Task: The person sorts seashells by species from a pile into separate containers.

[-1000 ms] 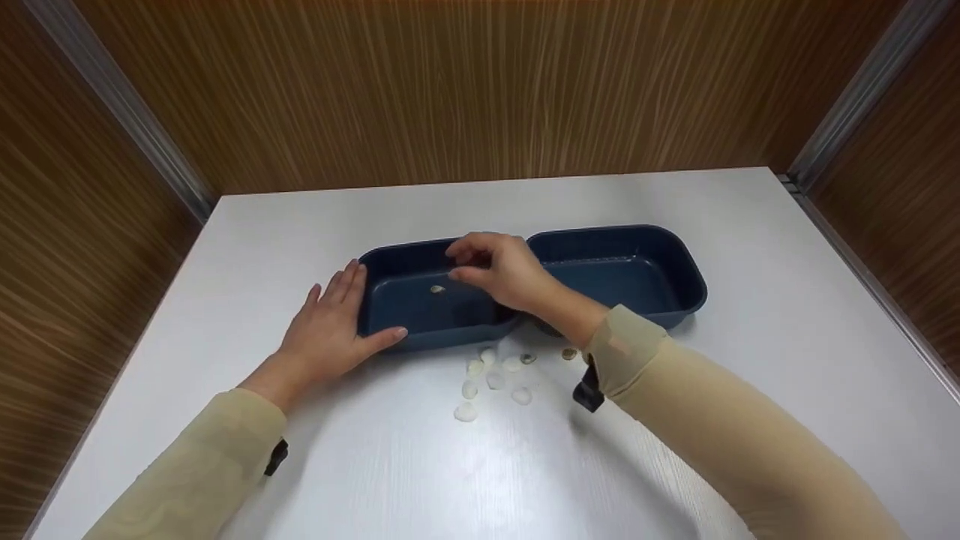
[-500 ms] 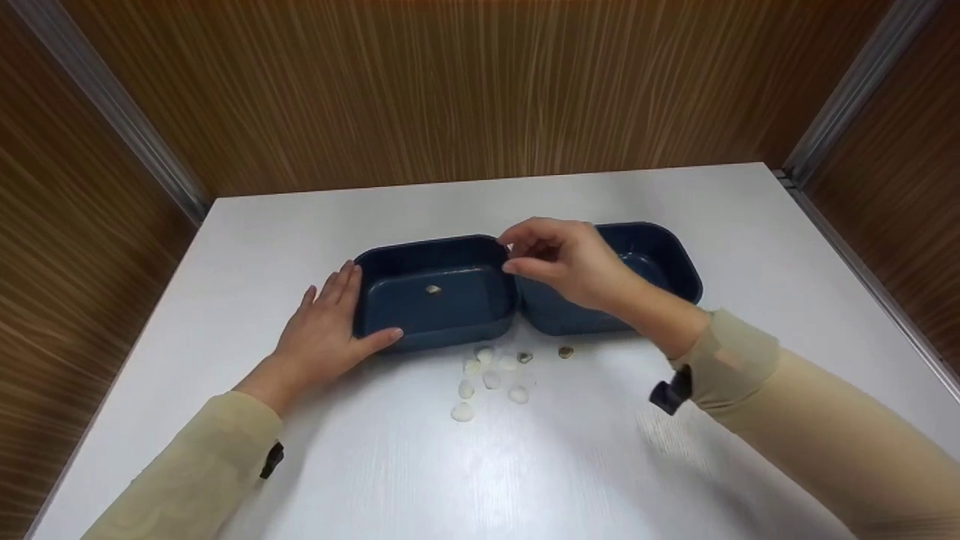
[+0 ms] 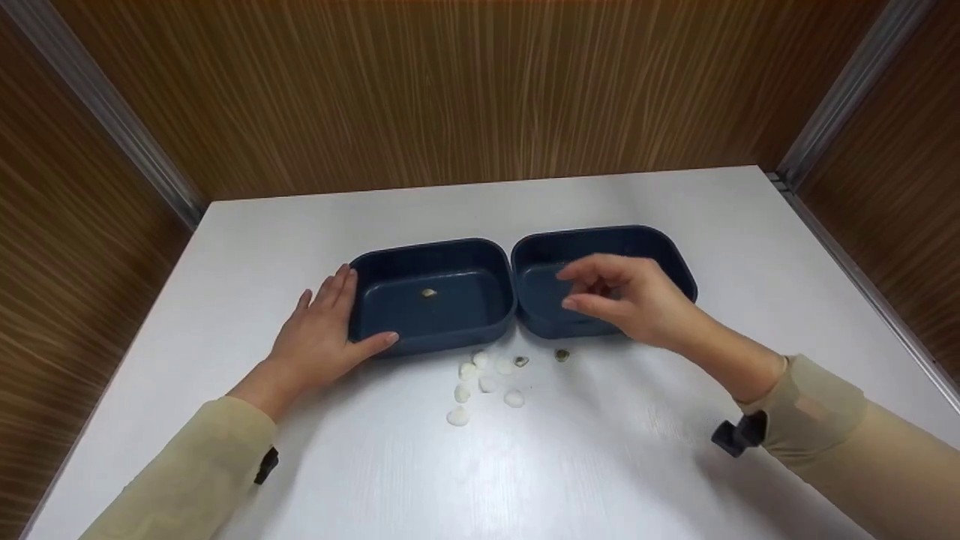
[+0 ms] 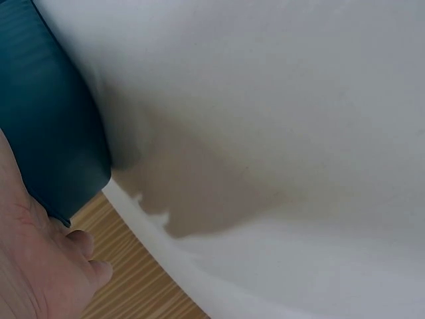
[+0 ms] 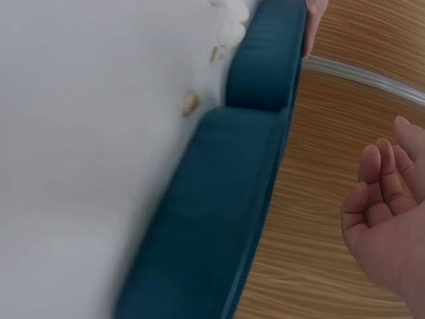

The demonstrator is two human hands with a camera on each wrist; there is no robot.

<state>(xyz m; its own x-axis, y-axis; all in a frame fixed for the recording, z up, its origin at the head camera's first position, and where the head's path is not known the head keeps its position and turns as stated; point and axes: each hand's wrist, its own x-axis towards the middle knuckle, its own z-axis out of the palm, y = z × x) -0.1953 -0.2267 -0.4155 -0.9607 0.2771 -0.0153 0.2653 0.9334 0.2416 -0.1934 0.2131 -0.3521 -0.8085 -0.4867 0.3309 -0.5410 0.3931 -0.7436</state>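
Brown wood-grain panels (image 3: 480, 90) with grey metal corner strips (image 3: 107, 116) flank a white table (image 3: 375, 480) catching bright glare.

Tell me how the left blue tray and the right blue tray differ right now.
The left tray has one small shell on its floor; no shell shows in the right tray, though part is hidden.
The left hand touches the left tray's side; the right hand is held above the right tray, apart from it.
Both are dark blue with rounded corners.
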